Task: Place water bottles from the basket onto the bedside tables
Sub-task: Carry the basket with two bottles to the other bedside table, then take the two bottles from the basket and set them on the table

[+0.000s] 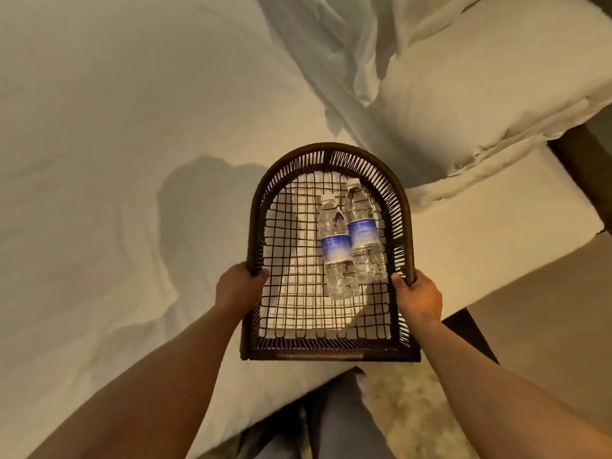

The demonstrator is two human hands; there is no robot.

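A dark woven basket (256,207) with an arched far end and an open grid bottom is held over the edge of the bed. My left hand (240,286) grips its left rim and my right hand (419,298) grips its right rim. Two clear water bottles with blue labels lie side by side inside, toward the right: the nearer bottle (336,248) and the farther bottle (362,231), caps pointing away from me. No bedside table top is clearly in view.
A white bed sheet (116,160) fills the left and middle. White pillows (463,94) lie at the upper right. Dark wooden furniture (583,173) stands at the right edge. Patterned floor (407,409) and my legs show below.
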